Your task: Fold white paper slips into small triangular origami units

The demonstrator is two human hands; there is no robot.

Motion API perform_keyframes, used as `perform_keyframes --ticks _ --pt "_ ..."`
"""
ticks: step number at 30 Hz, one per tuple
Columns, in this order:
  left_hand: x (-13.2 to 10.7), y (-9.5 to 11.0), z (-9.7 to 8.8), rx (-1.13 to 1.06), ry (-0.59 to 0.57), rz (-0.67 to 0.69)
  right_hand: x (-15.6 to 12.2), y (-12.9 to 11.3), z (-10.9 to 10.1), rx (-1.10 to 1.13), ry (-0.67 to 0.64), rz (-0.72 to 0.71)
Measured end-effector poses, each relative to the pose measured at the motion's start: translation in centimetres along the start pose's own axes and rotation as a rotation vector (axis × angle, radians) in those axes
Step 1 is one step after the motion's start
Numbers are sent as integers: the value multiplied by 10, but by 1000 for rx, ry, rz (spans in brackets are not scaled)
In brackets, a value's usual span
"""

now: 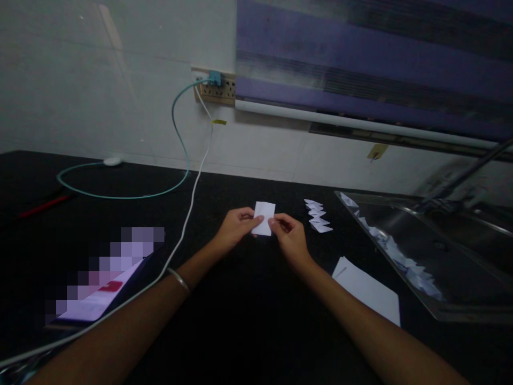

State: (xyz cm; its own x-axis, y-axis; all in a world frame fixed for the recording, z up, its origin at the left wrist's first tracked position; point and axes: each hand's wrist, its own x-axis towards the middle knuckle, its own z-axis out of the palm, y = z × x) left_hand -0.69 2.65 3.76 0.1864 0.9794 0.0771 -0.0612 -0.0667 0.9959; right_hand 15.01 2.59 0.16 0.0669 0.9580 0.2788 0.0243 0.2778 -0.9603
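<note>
Head view: mid-frame, paper [264,210] is pinched by left hand [234,228] and right hand [293,237] (could be miscreased by uneven pressure).

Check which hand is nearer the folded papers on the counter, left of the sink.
Right. The right hand is just left of the folded papers, not touching; the left hand is farther left, across the held sheet.
</note>
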Motion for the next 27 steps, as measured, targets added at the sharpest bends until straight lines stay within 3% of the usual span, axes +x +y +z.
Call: perform_keyframes --ticks 10,20,27 --pt "3 -2 1 8 30 -12 -1 0 0 12 -8 23" --pt "3 -2 -3 51 -78 -41 2 1 -6 -44 22 -50" --pt "5 -3 -6 196 -72 29 3 2 -6 -47 21 -60"
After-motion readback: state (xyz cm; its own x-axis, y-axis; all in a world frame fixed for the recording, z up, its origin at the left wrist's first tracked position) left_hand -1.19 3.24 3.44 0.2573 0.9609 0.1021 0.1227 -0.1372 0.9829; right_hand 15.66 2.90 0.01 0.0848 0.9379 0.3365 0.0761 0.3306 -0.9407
